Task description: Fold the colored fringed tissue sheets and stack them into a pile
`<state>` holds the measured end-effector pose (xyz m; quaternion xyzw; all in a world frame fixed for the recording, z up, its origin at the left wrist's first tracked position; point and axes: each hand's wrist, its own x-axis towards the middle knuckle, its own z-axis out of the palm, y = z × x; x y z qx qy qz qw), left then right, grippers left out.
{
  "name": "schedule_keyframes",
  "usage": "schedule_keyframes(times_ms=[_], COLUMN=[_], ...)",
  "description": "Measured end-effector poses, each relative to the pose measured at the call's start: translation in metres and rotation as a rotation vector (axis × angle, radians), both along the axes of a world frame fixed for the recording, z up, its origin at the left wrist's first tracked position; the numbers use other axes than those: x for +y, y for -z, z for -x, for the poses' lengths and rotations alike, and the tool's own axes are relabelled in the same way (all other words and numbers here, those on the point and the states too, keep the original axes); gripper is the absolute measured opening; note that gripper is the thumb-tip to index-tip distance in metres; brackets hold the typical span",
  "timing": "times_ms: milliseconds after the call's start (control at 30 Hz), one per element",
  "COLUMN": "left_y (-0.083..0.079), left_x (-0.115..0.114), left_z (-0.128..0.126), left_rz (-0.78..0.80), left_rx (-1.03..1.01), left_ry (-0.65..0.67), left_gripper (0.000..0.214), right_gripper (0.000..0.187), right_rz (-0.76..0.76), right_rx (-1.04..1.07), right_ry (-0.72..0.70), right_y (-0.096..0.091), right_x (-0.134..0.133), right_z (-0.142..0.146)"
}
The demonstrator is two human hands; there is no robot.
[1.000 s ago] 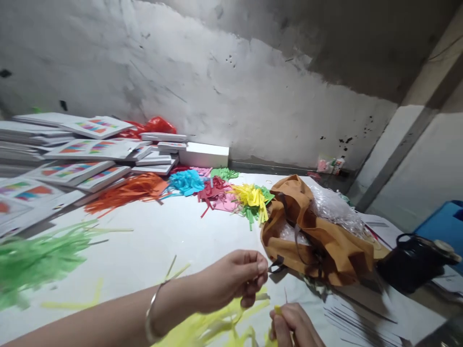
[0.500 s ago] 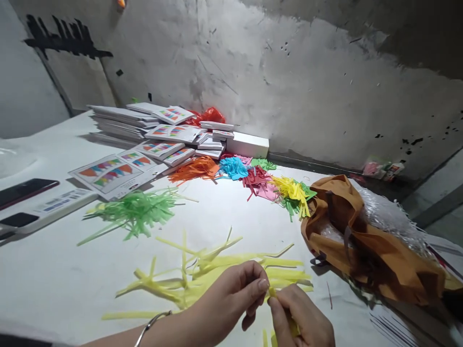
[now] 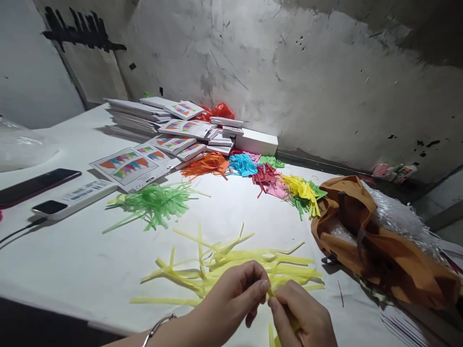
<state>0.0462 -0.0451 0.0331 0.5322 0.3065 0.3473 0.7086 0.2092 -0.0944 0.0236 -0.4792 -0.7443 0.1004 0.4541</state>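
We see the person's left hand (image 3: pixel 235 299) and right hand (image 3: pixel 306 318) brought together at the near edge of a white table (image 3: pixel 72 260). Their fingertips meet, and both hands pinch one thin yellow paper strip (image 3: pixel 270 292). Only a short piece of it shows between the thumbs. More yellow shows below the right hand, but we cannot tell whether it belongs to the same strip. A thin metal bangle (image 3: pixel 159 325) sits on the left wrist.

Just beyond the hands lies a loose pile of long pale yellow paper strips (image 3: pixel 217 267), spread flat on the table and crossing one another. Farther back and to the left we find a tuft of light green paper strips (image 3: pixel 155 205). Near the wall, small heaps stand in a row: orange paper strips (image 3: pixel 206 165), blue paper strips (image 3: pixel 243 164), red paper strips (image 3: pixel 265 174) and bright yellow paper strips (image 3: pixel 302 190), the last mixed with darker green pieces.

To the right of the hands a crumpled brown cloth bag (image 3: pixel 379 250) rests on the table, with crinkled clear plastic film (image 3: pixel 401 217) just behind it. At the back left we note stacks of flat white cards printed with coloured triangles (image 3: pixel 144 115), a plain white rectangular box (image 3: pixel 256 142) beside them, and a red plastic bag (image 3: pixel 220 111) against the wall. On the far left lie a black smartphone (image 3: pixel 36 185) and a long white slab-shaped device (image 3: pixel 72 197), side by side and well apart from the hands.
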Motion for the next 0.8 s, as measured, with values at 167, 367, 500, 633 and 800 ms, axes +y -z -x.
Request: schedule_keyframes(times_ms=[167,367,500,633,800], left_y=[0.005,0.005,0.009,0.011,0.010], left_x=[-0.001,0.003,0.006,0.010,0.012], left_z=[0.005,0.011,0.011,0.011,0.015], left_rz=[-0.138,-0.176,-0.013,0.173,0.191], left_rx=[0.121,0.202,0.058,-0.085,-0.045], left_ry=[0.014,-0.027,-0.003,-0.004,0.052], left_gripper=[0.044,0.032,0.038,0.044,0.044], right_gripper=[0.022,0.020,0.024,0.023,0.016], right_rz=[0.149,0.232,0.186,0.127,0.122], right_rx=[-0.109,0.015,0.040,0.058,0.034], right_ry=[-0.101,-0.085,-0.047,-0.030,-0.067], right_y=[-0.008,-0.001,0.009,0.015,0.020], right_x=[0.006,0.004,0.002,0.005,0.006], right_z=[-0.009,-0.008,-0.003,0.000,-0.003])
